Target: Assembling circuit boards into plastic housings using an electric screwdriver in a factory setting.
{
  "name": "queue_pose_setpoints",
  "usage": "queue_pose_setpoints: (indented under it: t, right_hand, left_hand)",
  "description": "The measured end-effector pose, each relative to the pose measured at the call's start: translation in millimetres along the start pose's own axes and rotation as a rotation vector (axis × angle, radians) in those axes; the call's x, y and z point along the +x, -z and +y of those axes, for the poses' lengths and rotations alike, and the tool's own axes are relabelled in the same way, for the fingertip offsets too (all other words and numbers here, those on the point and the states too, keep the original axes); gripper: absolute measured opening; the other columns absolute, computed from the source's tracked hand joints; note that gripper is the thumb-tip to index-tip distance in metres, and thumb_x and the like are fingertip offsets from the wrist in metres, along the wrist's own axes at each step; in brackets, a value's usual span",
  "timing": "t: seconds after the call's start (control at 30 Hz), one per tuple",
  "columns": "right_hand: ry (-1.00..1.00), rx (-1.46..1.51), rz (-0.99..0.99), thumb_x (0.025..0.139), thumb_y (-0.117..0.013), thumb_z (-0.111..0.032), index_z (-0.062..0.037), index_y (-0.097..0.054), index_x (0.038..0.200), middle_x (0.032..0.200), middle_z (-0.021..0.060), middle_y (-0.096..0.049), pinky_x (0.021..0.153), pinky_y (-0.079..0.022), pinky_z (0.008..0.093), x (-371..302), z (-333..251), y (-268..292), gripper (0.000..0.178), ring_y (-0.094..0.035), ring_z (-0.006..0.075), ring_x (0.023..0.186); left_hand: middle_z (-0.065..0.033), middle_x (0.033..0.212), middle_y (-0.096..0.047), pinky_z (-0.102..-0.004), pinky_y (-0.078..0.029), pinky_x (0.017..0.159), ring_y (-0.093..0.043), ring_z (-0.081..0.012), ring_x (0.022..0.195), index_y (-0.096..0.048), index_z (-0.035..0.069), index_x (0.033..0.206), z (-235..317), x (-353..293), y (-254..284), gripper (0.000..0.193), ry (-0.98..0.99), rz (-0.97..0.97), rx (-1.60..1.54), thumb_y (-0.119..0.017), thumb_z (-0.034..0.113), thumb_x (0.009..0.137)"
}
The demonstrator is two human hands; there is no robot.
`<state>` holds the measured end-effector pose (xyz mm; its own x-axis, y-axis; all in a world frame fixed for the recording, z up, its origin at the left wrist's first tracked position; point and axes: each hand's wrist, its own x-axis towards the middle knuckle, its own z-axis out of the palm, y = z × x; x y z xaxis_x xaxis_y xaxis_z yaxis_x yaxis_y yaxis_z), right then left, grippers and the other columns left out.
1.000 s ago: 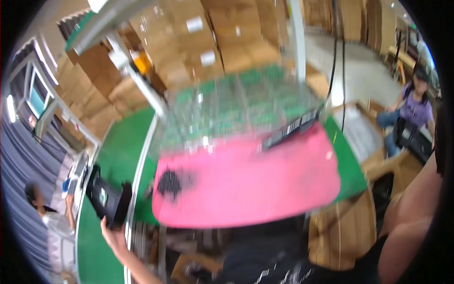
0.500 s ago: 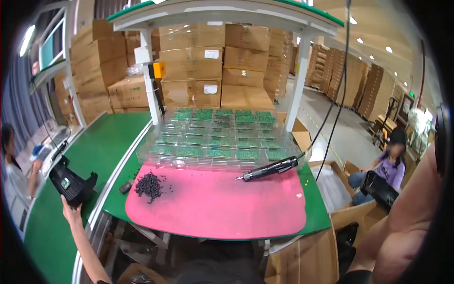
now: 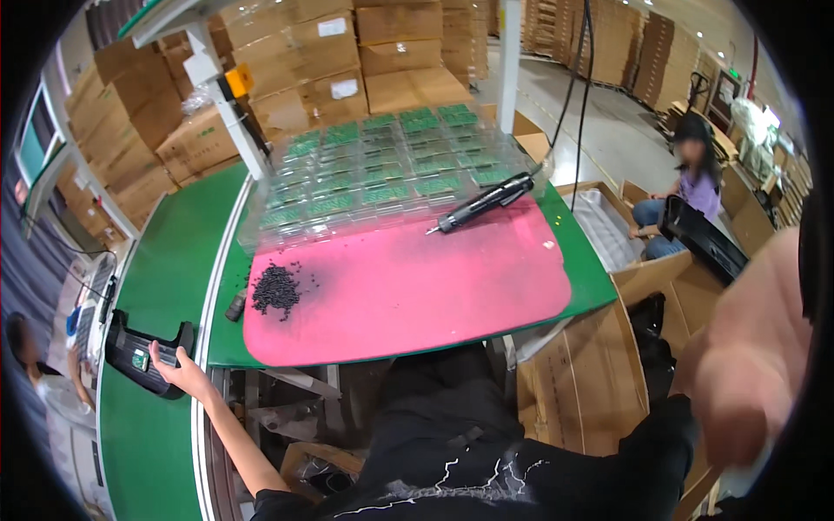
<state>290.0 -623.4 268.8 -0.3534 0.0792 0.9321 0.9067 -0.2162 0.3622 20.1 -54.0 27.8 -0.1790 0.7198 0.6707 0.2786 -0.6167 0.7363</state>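
Observation:
A black plastic housing [image 3: 158,375] with a small green circuit board [image 3: 140,359] in it rests on the green strip at the left. My left hand [image 3: 184,375] is at its right side, fingers spread and not wrapped round it; whether they touch it is unclear. My right hand [image 3: 747,373] is raised large and blurred at the right edge, its fingers not readable. On the pink mat [image 3: 417,300] lie a heap of small black screws [image 3: 276,291] and a black electric screwdriver [image 3: 482,204], its tip pointing left.
Clear plastic trays [image 3: 369,178] of green circuit boards stand behind the mat. Cardboard boxes [image 3: 582,373] are at the right, with another black housing [image 3: 702,234] above them near a seated person [image 3: 695,178]. Another person [image 3: 56,382] is at the far left. A cable [image 3: 578,113] hangs down.
The view has tilted down and turned. The left-hand housing now lies flatter on the green strip, and my left hand's fingers have opened at its side. My right hand remains raised.

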Motion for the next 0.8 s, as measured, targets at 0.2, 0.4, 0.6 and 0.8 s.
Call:
queue_pose_setpoints:
  t: [0.2,0.4,0.6,0.8]
  right_hand:
    - [-0.225,-0.456,-0.213,0.087,-0.066,-0.005,0.0000,-0.046,0.134,0.137,0.0127,-0.051,0.107,-0.036,0.0365,-40,60,53,0.052,-0.049,0.0236,0.125]
    - [-0.558,-1.156,-0.646,0.077,-0.053,0.008,-0.0072,-0.028,0.150,0.149,0.0191,-0.034,0.111,-0.036,0.0437,-161,163,252,0.079,-0.038,0.0389,0.137]
    - [-1.281,-1.271,-1.207,0.067,-0.065,0.003,-0.0172,-0.010,0.157,0.161,0.0140,-0.020,0.115,-0.031,0.0486,-289,190,378,0.107,-0.026,0.0363,0.145]
    - [-0.974,-1.477,-1.191,0.077,-0.071,-0.007,-0.0139,-0.044,0.137,0.132,0.0080,-0.048,0.101,-0.041,0.0489,-311,159,345,0.066,-0.045,0.0305,0.126]
  left_hand:
    - [-0.0099,0.119,-0.060,-0.0326,-0.040,0.098,-0.056,-0.0190,0.112,-0.053,0.000,0.126,9,-24,-21,0.034,0.019,-0.335,-0.261,-0.050,-0.003,0.092]
    - [-0.0042,0.097,-0.060,-0.0245,-0.045,0.081,-0.057,-0.0111,0.089,-0.058,0.000,0.109,49,-57,-49,0.017,0.004,-0.668,-0.485,-0.050,-0.004,0.095]
    - [-0.0034,0.087,-0.061,-0.0239,-0.046,0.073,-0.058,-0.0102,0.081,-0.061,-0.002,0.093,112,-81,-51,0.010,-0.021,-0.837,-0.505,-0.052,-0.006,0.092]
    - [-0.0072,0.083,-0.063,-0.0265,-0.047,0.070,-0.061,-0.0150,0.076,-0.062,-0.001,0.089,145,-90,-72,0.011,-0.167,-0.948,-0.514,-0.053,-0.006,0.086]
